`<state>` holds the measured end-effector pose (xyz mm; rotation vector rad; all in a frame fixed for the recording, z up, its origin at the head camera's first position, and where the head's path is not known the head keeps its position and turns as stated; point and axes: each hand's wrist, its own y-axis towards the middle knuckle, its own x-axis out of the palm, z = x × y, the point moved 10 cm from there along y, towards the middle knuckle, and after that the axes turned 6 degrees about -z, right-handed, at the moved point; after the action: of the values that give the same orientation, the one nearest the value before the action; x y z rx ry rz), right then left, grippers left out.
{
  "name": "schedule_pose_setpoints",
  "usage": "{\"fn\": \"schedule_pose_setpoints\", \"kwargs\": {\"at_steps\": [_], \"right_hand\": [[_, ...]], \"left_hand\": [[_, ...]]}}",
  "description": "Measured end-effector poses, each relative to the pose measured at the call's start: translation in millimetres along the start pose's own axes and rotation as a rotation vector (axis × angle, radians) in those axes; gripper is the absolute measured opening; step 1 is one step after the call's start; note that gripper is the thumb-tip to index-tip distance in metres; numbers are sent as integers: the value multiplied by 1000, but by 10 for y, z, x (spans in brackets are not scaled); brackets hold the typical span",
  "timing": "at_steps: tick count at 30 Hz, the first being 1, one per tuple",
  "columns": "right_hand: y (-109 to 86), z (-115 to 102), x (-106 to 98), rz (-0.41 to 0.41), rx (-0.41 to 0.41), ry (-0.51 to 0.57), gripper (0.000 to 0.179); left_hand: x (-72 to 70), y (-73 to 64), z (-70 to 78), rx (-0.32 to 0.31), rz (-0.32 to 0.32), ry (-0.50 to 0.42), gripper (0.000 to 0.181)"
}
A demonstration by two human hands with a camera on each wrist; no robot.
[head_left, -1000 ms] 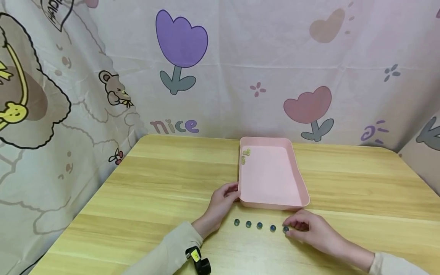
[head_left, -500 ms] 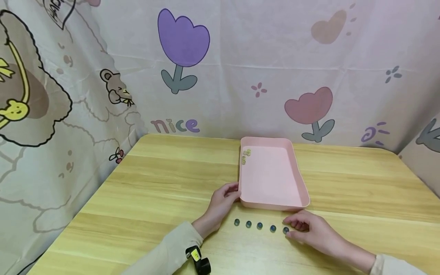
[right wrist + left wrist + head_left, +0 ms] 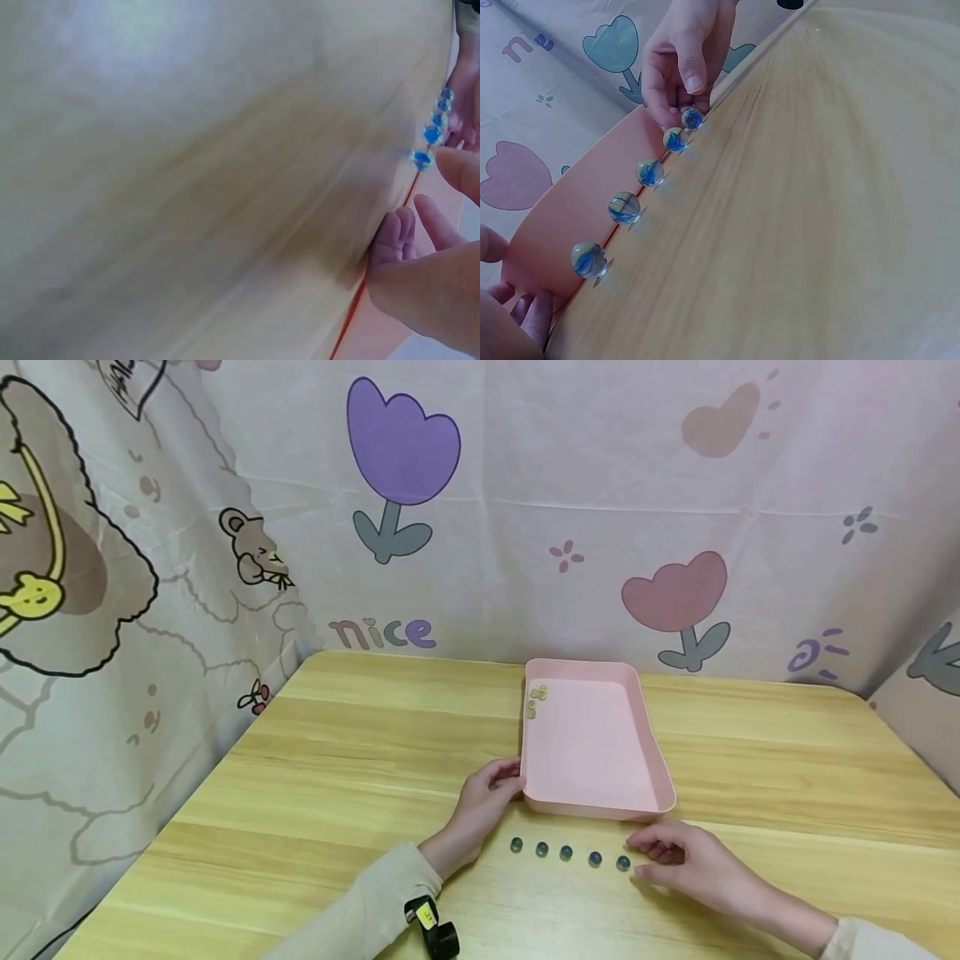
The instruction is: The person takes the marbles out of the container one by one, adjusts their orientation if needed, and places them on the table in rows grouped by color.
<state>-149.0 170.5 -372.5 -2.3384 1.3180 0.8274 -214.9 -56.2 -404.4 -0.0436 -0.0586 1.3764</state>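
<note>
A row of several clear glass marbles with blue swirls lies on the table in front of the pink tray. My left hand holds the tray at its near left corner, thumb and fingers against the outer wall; curled fingers show low on that wall in the left wrist view. My right hand is just right of the rightmost marble, thumb and fingertips apart with nothing between them. In the right wrist view a small gap shows between the thumb and the nearest marble.
Several small yellowish pieces lie inside the tray at its far left corner. A black camera is strapped to the left wrist. Behind the wooden table hangs a printed cloth.
The right hand has drawn slightly to the right, its fingers coming away from the rightmost marble. That marble stays in the row. The left hand and tray keep their place.
</note>
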Motion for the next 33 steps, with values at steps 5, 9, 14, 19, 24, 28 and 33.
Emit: {"fn": "schedule_pose_setpoints", "kwargs": {"at_steps": [5, 9, 14, 19, 24, 28, 33], "right_hand": [[-48, 58, -64, -43, 32, -35, 23], [-81, 56, -148, -58, 35, -45, 20], [-78, -33, -252, -33, 22, -62, 19], [-33, -179, -352, -32, 9, -96, 19], [94, -345, -537, -19, 34, -148, 20], [232, -458, -641, -38, 39, -149, 22], [411, -547, -693, -85, 57, -117, 28]], "left_hand": [[-3, -3, -3, 5, 3, -5, 37], [-10, -1, -2, -3, 8, -3, 37], [-6, 6, 23, 13, 3, -6, 37], [-1, 10, 12, 7, 1, -10, 36], [-1, 22, 25, 16, 2, -7, 36], [-3, 17, 11, 14, 0, -9, 36], [-1, -1, 3, 14, 4, -14, 38]]}}
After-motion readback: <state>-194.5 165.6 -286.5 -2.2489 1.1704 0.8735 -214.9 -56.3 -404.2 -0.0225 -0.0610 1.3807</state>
